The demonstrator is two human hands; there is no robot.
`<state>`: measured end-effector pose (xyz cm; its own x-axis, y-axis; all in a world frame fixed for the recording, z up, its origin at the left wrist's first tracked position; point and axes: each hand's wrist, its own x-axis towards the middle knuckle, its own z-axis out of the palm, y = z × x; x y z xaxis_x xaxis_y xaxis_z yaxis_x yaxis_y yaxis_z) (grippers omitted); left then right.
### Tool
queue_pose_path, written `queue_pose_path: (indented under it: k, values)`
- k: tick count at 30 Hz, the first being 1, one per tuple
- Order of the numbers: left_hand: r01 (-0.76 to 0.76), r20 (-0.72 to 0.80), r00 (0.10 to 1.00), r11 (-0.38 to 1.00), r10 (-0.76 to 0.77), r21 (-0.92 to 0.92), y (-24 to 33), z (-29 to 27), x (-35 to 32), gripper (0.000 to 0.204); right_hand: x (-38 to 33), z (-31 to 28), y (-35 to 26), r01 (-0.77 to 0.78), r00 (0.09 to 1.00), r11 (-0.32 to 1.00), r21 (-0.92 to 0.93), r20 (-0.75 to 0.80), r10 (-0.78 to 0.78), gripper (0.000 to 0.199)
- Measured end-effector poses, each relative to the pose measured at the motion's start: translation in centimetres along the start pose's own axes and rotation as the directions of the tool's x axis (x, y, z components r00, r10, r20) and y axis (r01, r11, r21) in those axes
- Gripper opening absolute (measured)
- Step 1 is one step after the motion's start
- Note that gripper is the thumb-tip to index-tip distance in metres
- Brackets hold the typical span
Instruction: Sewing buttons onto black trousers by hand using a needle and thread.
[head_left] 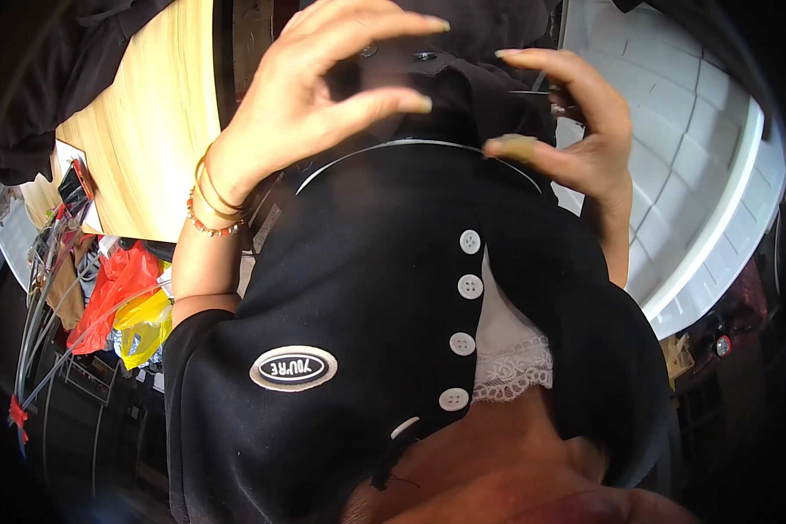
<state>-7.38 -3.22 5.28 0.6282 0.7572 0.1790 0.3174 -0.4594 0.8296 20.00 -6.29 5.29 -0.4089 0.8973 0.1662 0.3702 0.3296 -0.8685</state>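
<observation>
My left hand is raised at the top middle, thumb and index finger spread apart with nothing between them. Opposite it, my right hand has its thumb and index finger apart too, with a yellowish wrap on the thumb. The other right fingers curl behind and are partly hidden. Beside them shows a thin light line, too small to name. Between and beyond both hands lies black cloth with a dark button on it. Neither hand clearly grips the cloth.
To the left is a light wood tabletop with dark cloth over its far end and a phone-like dark object. Red and yellow plastic bags lie below it. A large white tub-like surface curves at the right.
</observation>
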Motion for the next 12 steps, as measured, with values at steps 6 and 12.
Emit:
queue_pose_path:
  k: [6,12]
  values:
    - [0.267,0.004,0.960,0.913,-0.279,-0.309,0.3,1.2,1.4,0.018,0.2,0.1,1.1,-0.066,0.988,0.974,-0.215,-0.152,0.034,0.033]
    - [0.393,0.065,0.898,0.728,-0.434,-0.562,1.2,0.9,3.6,0.020,1.2,-0.3,-0.3,0.080,0.975,0.971,-0.225,-0.184,-0.123,0.045]
